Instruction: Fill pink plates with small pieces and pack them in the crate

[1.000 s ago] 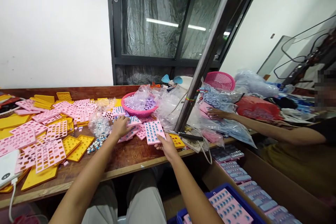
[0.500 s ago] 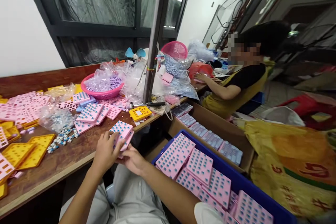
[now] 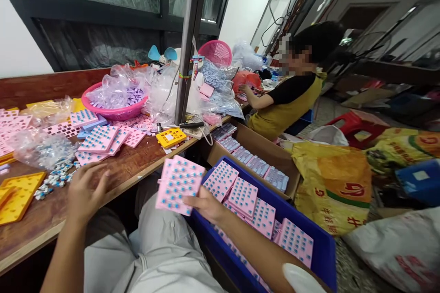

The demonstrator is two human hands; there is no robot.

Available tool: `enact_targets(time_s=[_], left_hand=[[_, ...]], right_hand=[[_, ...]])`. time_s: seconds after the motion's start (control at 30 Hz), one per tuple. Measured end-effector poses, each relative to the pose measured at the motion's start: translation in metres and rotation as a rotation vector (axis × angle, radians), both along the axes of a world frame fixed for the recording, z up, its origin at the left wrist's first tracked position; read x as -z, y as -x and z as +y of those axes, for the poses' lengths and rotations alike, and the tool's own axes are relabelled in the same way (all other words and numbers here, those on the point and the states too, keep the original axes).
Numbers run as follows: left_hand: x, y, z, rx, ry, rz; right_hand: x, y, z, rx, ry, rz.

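Note:
Two stacked pink panels with rows of blue studs (image 3: 180, 183) are gripped at their lower right edge by my right hand (image 3: 208, 205), thumb on top. They hang over my lap beside a blue bin (image 3: 326, 247) holding several similar studded pink panels (image 3: 243, 196). My left hand (image 3: 87, 190) holds nothing, its fingers apart, over the front of the wooden table (image 3: 137, 167). Close to it lie small blue-and-white pieces (image 3: 55, 178) and a pile of studded pink panels (image 3: 99, 138).
A metal post (image 3: 185, 55) rises from the table, with a hammer (image 3: 182, 125) and yellow frame (image 3: 171, 137) by it. Behind stands a pink basket (image 3: 115, 113). A cardboard box (image 3: 288, 160) and a seated person (image 3: 292, 96) are to the right.
My left hand has let go of the pink panels and moved left over the table. My right hand has carried them rightward toward the blue bin. The view has turned right.

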State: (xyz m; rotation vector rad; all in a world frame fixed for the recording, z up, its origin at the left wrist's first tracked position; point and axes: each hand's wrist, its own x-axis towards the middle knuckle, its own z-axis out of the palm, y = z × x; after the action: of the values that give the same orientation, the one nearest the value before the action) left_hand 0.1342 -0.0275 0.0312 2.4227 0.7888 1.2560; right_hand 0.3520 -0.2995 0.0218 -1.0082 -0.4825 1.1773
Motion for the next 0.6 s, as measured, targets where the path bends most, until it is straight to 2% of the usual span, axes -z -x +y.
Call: enact_targets(time_s=[0.07,0.17,0.23,0.3,0.37,0.43,0.6], left_hand=[[0.012,0.013,0.022,-0.084,-0.059,0.038],[0.031,0.025,0.040,-0.097,-0.072,0.113],[0.039,0.027,0.043,-0.077,-0.061,0.156],[0.042,0.027,0.043,-0.071,-0.042,0.195],[0.043,0.027,0.042,-0.068,-0.021,0.242],[0.043,0.028,0.043,-0.072,-0.004,0.283],[0.044,0.031,0.045,-0.065,0.028,0.325]], right_hand=[[0.003,-0.025,-0.056,0.163,0.121,0.002],[0.030,-0.044,-0.137,0.461,0.364,0.054],[0.054,-0.041,-0.179,0.571,0.521,0.124],[0.074,-0.028,-0.205,0.622,0.599,0.191],[0.088,-0.012,-0.213,0.604,0.609,0.261],[0.095,-0.001,-0.209,0.584,0.559,0.311],[0.105,-0.002,-0.190,0.595,0.440,0.284]])
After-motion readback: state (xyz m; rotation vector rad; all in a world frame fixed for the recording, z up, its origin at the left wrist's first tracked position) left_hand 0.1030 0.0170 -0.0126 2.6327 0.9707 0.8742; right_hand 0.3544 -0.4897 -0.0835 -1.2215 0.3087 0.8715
